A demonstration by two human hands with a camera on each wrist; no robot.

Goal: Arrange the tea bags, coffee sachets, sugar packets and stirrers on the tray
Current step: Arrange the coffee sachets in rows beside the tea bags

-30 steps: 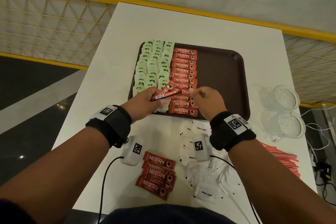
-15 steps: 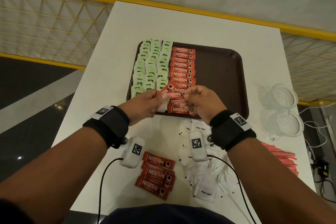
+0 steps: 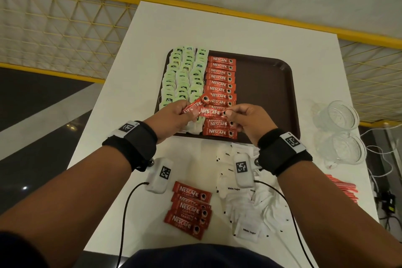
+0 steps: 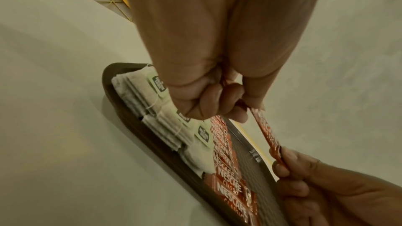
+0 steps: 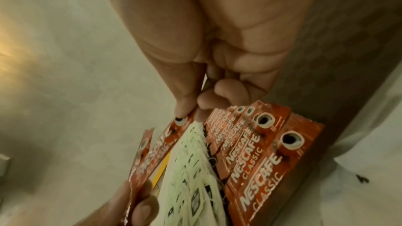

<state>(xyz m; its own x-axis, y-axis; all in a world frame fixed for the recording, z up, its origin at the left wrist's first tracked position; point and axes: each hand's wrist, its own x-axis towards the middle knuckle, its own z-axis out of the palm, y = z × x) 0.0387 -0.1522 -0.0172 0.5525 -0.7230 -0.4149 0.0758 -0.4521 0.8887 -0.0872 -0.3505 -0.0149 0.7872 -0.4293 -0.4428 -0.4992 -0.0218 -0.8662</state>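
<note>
Two hands, left hand (image 3: pixel 174 115) and right hand (image 3: pixel 245 122), pinch opposite ends of one coffee sachet (image 3: pixel 208 112) over the tray (image 3: pixel 265 93); a careless drop could disturb the row beneath.

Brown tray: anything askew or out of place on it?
Mostly tidy: green-tagged tea bags and red coffee sachets lie in neat columns on the brown tray. One oddity: a white tea bag at the near edge lies out of line, under the left hand.
</note>
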